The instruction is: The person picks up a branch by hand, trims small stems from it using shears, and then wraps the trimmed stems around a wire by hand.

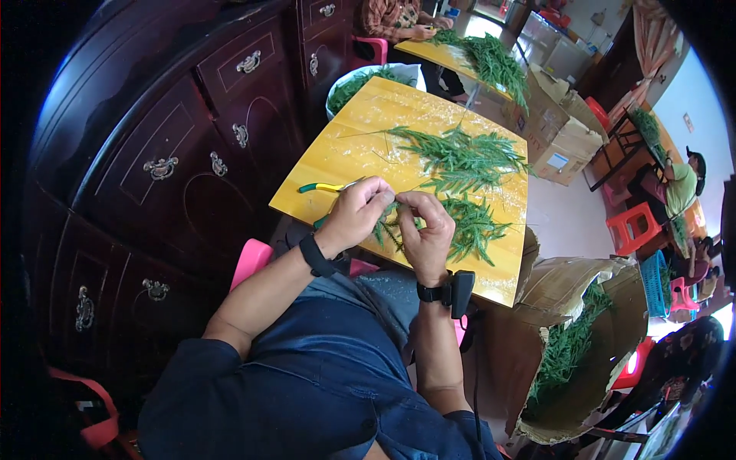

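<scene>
My left hand (356, 213) is closed, thumb and fingers pinched at the near edge of the yellow table (349, 123). Close beside it, my right hand (426, 228) makes a pinch of its own, and the fingertips almost meet. A green artificial-looking fern sprig (389, 232) hangs below and between them, its stem end hidden by the fingers. Pliers or cutters with green and yellow handles (320, 187) lie just left of my left hand, their jaws partly covered. Right of my right hand lies a pile of green sprigs (471, 228), with a larger pile (464, 157) farther back.
A dark wooden cabinet (172, 192) runs along my left. At right stands an open cardboard box (537, 330) holding greenery; another box (563, 134) is farther off. A white bag of greenery (418, 74) sits behind the table. Other people work at tables beyond.
</scene>
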Demonstrator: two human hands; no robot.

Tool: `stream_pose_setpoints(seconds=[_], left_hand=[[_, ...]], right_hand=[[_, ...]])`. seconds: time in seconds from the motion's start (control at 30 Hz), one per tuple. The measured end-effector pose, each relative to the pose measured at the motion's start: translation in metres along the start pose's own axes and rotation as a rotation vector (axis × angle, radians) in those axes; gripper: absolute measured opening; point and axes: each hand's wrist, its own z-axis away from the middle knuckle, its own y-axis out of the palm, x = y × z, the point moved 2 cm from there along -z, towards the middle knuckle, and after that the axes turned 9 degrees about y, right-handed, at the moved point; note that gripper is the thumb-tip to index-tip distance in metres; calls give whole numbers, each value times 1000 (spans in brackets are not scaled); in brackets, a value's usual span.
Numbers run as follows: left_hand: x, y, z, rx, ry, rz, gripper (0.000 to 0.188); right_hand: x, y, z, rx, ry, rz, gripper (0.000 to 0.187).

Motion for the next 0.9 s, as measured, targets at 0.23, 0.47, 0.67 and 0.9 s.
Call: stream_pose_setpoints(seconds=[0.23,0.47,0.67,0.9], left_hand=[[-12,2,1,45,-126,307,9],[-8,2,0,-35,-70,226,8],[-9,8,2,-61,-57,190,5],[-7,11,2,-94,-38,169,5]], right_hand=[[-6,-2,0,38,66,-152,15],[-3,-1,2,36,26,2,13],[2,2,3,-127,12,63,16],[6,1,3,-88,-104,198,25]])
